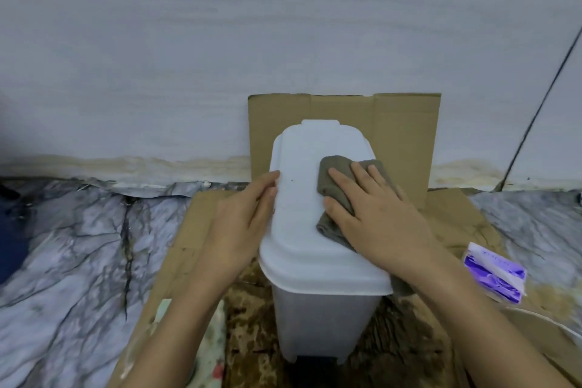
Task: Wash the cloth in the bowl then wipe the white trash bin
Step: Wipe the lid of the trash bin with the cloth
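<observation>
white trash bin (315, 230) upright, smooth plastic, lid long axis near-far. right hand (374, 214) flat, pressing crumpled gray-brown cloth (333, 179) on lid. left hand (242, 214) flat, steadying lid's left edge.

Just one view here, a wide-angle head cam looking forward and steeply down, so there's no second angle to overlap with. It sits close above the white trash bin (315, 214), both forearms reaching in from the bottom edge. It faces the wall (283, 41), whose lines bow near the frame edges.
</observation>
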Available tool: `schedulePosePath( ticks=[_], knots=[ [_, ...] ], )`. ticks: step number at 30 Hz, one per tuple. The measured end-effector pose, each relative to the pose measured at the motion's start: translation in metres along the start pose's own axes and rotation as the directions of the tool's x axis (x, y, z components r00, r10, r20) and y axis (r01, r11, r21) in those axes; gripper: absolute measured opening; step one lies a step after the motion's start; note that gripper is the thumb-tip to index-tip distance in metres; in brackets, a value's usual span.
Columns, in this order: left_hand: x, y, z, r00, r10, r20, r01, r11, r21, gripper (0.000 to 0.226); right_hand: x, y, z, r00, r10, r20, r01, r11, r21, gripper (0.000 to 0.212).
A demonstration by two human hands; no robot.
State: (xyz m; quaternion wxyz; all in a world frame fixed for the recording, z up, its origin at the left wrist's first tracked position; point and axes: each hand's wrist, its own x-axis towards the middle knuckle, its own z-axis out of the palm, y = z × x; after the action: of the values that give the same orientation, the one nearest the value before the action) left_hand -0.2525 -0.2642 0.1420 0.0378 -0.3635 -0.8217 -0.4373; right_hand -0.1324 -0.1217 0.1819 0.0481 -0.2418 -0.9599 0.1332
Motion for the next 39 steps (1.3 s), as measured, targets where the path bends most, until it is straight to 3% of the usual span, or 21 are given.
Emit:
schedulePosePath(
  ticks=[4,7,9,12,16,20,23,27,31,34,37,39],
  knots=[
    [0.004,-0.004,0.005,0.999,-0.031,0.022,0.033,0.996,-0.081,0.038,0.056,-0.009,-0.004,0.996,-0.017,0.086,0.019,0.999,-0.027,0.056],
    [-0.003,-0.003,0.011,0.981,-0.185,0.058,0.194,0.925,-0.327,0.029,0.078,-0.02,0.002,0.992,-0.089,0.087,0.091,0.996,-0.023,0.052],
    [-0.01,-0.006,0.017,0.944,-0.307,0.122,0.328,0.822,-0.466,0.024,0.067,-0.025,0.005,0.973,-0.221,0.07,0.22,0.975,0.009,0.044],
    [-0.018,-0.012,0.024,0.925,-0.336,0.175,0.376,0.761,-0.529,0.026,0.035,-0.027,0.005,0.891,-0.454,0.023,0.447,0.884,0.134,0.034],
    [-0.02,-0.009,0.025,0.924,-0.338,0.179,0.376,0.718,-0.586,0.023,0.028,-0.034,0.008,0.885,-0.447,-0.129,0.463,0.871,0.164,0.038],
    [-0.017,-0.006,0.015,0.952,-0.287,0.101,0.289,0.747,-0.599,0.034,0.019,-0.039,0.014,0.897,-0.437,-0.065,0.44,0.897,0.037,0.031],
    [-0.014,-0.004,0.012,0.969,-0.213,0.126,0.246,0.77,-0.588,0.037,-0.011,-0.03,0.017,0.895,-0.43,-0.117,0.432,0.902,-0.007,0.042],
    [-0.012,0.001,0.014,0.973,-0.159,0.168,0.229,0.772,-0.593,0.04,-0.047,-0.018,0.034,0.788,-0.552,-0.275,0.553,0.829,-0.081,0.028],
    [-0.006,0.006,0.01,0.97,-0.076,0.233,0.18,0.864,-0.47,0.049,-0.067,0.012,0.056,0.633,-0.655,-0.413,0.668,0.732,-0.138,0.027],
    [-0.008,0.004,0.012,0.953,-0.037,0.302,0.168,0.891,-0.422,0.048,-0.075,0.043,0.066,0.696,-0.49,-0.525,0.537,0.84,-0.072,0.032],
    [-0.008,0.007,0.014,0.948,-0.055,0.313,0.195,0.879,-0.435,0.045,-0.065,0.051,0.055,0.825,-0.121,-0.552,0.353,0.873,0.337,0.033],
    [-0.013,0.008,0.017,0.956,-0.044,0.292,0.173,0.885,-0.432,0.046,-0.043,0.045,0.036,0.889,-0.021,-0.458,0.283,0.812,0.511,0.027]
  ],
)
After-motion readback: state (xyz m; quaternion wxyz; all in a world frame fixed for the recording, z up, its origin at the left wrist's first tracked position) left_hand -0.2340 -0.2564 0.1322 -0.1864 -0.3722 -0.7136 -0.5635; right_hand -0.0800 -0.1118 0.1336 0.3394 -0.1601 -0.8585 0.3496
